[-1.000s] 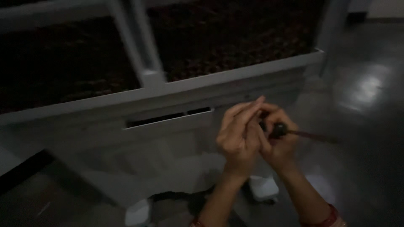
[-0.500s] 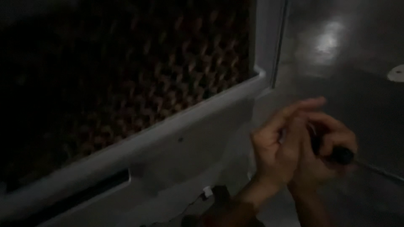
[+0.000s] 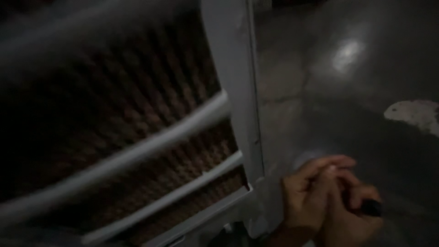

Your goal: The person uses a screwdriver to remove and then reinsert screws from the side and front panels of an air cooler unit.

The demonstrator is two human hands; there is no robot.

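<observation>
Head view: I'd keep both hands steady beside the cooler's white frame (image 3: pixel 238 114), tool close to its near right corner. My left hand (image 3: pixel 306 199) curls loosely over the right hand (image 3: pixel 347 215), which is closed round a dark-handled tool (image 3: pixel 372 208). Brown honeycomb pad (image 3: pixel 109 119) fills the left.

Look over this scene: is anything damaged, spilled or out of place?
One thing stands out: a pale, irregular patch on the dark shiny floor at right, like a stain or worn spot. The white slatted panel looks intact, though blurred.
</observation>
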